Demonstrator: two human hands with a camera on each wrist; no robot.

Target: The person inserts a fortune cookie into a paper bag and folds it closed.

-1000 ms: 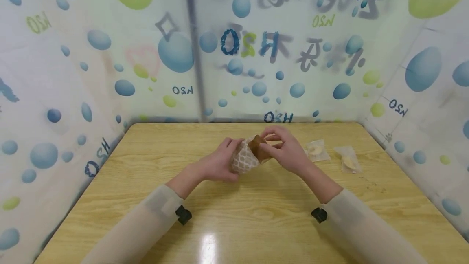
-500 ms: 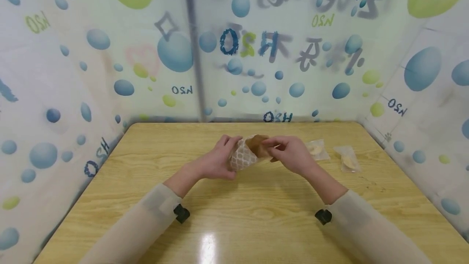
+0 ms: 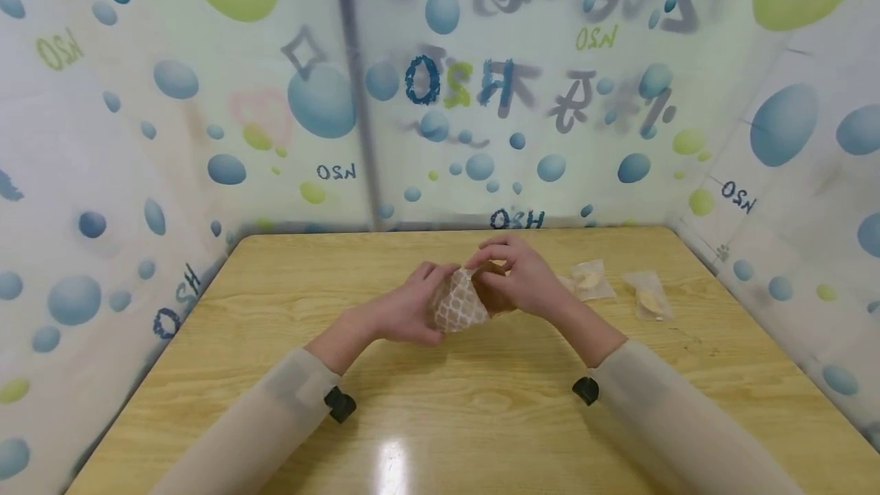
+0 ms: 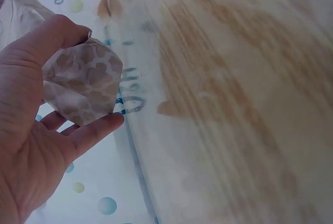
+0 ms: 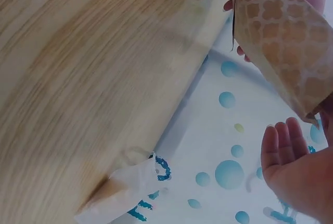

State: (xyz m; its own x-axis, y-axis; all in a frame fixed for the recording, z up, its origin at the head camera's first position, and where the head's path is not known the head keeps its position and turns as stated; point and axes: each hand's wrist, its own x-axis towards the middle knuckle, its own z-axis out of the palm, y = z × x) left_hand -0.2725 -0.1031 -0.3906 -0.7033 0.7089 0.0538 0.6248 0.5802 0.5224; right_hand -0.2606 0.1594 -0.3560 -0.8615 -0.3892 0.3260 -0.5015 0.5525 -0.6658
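A small paper bag (image 3: 459, 304) with a pale lattice print and a brown inside is held above the table, its mouth facing right. My left hand (image 3: 411, 305) grips its closed end, thumb and fingers on opposite sides, as the left wrist view (image 4: 86, 81) shows too. At the mouth, my right hand (image 3: 519, 277) pinches the rim with thumb and forefinger. In the right wrist view, the other fingers of the right hand (image 5: 294, 172) stand out away from the bag (image 5: 283, 31). What lies inside the bag is hidden.
Right of the hands, two small clear packets, a nearer-centre packet (image 3: 590, 279) and a farther-right packet (image 3: 648, 296), lie on the wooden table (image 3: 440, 418), each with a pale piece inside. A patterned curtain (image 3: 481, 98) stands behind the table's far edge.
The right hand drew back to the right along the bag's mouth, then came left again to its upper rim. The bag's printed side now turns more toward the head view.
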